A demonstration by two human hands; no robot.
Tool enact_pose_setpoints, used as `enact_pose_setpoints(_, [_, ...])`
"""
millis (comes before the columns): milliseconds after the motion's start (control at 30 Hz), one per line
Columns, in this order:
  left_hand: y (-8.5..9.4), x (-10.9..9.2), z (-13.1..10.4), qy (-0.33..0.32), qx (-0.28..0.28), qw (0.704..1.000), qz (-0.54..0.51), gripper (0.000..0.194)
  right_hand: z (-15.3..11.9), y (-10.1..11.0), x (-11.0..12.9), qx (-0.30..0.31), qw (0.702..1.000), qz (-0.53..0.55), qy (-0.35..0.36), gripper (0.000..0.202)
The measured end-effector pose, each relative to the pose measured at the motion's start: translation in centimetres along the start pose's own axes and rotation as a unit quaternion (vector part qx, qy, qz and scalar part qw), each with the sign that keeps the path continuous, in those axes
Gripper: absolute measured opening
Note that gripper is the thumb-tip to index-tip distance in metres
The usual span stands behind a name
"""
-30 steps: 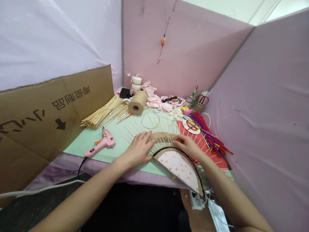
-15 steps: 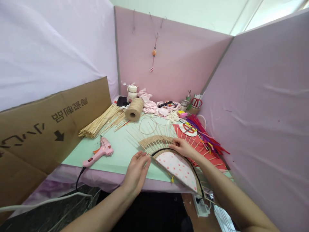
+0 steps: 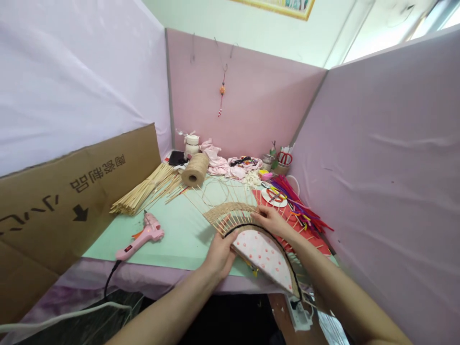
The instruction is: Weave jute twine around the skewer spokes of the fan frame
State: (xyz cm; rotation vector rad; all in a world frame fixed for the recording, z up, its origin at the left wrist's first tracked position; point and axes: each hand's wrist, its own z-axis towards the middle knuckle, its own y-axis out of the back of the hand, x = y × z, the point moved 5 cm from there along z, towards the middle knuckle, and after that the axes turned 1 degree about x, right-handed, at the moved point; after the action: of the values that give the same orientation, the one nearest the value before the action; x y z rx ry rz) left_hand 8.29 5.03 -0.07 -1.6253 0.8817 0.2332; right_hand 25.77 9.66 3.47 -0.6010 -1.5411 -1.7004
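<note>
A half-round fan of thin sticks is held over the front edge of the table. Its base is white cloth with red dots, bordered by a black cord, and a woven twine band crosses the sticks. My left hand grips the fan's left corner, with fingers partly behind the sticks. At the right part of the twine band, my right hand has its fingers pinched on the fan. Loose stick ends point up beyond the band.
A pink glue gun lies at the left, near a stick bundle and a cardboard sheet. Behind stand a twine spool and a white jar. Red material and pipe cleaners lie right.
My left hand has moved right and up and taken hold of the fan's left corner. My right hand stays at the band. The camera view has shifted slightly.
</note>
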Motion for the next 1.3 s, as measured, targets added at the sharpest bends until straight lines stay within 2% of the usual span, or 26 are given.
enact_pose_setpoints(100, [-0.5, -0.8, -0.7, -0.025, -0.004, 1.000, -0.015, 0.066, -0.2, 1.4, 1.8, -0.020, 0.999, -0.011, 0.036, 0.038])
enact_pose_setpoints(167, [-0.8, -2.7, -1.1, -0.059, 0.000, 0.998, -0.008, 0.058, -0.4, 2.7, 4.2, -0.038, 0.996, -0.032, 0.074, 0.035])
enact_pose_setpoints(233, [-1.3, -5.6, -1.6, -0.099, 0.019, 0.995, 0.018, 0.049, -0.7, 4.1, 7.5, -0.064, 0.989, -0.071, 0.113, 0.032])
enact_pose_setpoints(367, [-2.4, -12.8, -2.1, -0.183, 0.051, 0.978, 0.085, 0.038, -1.1, 7.1, 14.6, -0.132, 0.959, -0.184, 0.173, 0.026])
enact_pose_setpoints(433, [-2.7, -16.2, -2.3, -0.203, 0.050, 0.970, 0.124, 0.036, -0.9, 8.8, 17.0, -0.164, 0.943, -0.225, 0.184, 0.025])
enact_pose_setpoints(500, [-3.1, -19.1, -2.5, -0.207, 0.065, 0.963, 0.157, 0.033, -0.4, 10.5, 18.3, -0.181, 0.926, -0.269, 0.196, 0.025])
enact_pose_setpoints(600, [-3.2, -22.3, -3.1, -0.211, 0.070, 0.958, 0.183, 0.029, 0.9, 13.1, 18.8, -0.196, 0.901, -0.325, 0.209, 0.023])
enact_pose_setpoints(700, [-3.3, -24.3, -3.5, -0.209, 0.070, 0.954, 0.205, 0.026, 2.2, 15.2, 18.3, -0.195, 0.896, -0.337, 0.212, 0.022])
enact_pose_setpoints(933, [-5.3, -25.7, -1.9, -0.176, 0.111, 0.947, 0.245, 0.022, 5.8, 18.5, 16.6, -0.183, 0.901, -0.341, 0.198, 0.023])
enact_pose_setpoints(1100, [-7.7, -27.8, -0.5, -0.170, 0.136, 0.936, 0.277, 0.023, 8.6, 23.2, 15.0, -0.248, 0.889, -0.354, 0.150, 0.023])
enact_pose_setpoints(1200, [-8.3, -29.8, 0.4, -0.197, 0.142, 0.935, 0.258, 0.022, 7.7, 26.1, 14.5, -0.306, 0.902, -0.280, 0.121, 0.030])
enact_pose_setpoints(1300, [-7.4, -31.4, 1.2, -0.221, 0.143, 0.933, 0.245, 0.023, 4.2, 27.2, 13.8, -0.329, 0.922, -0.170, 0.116, 0.043])
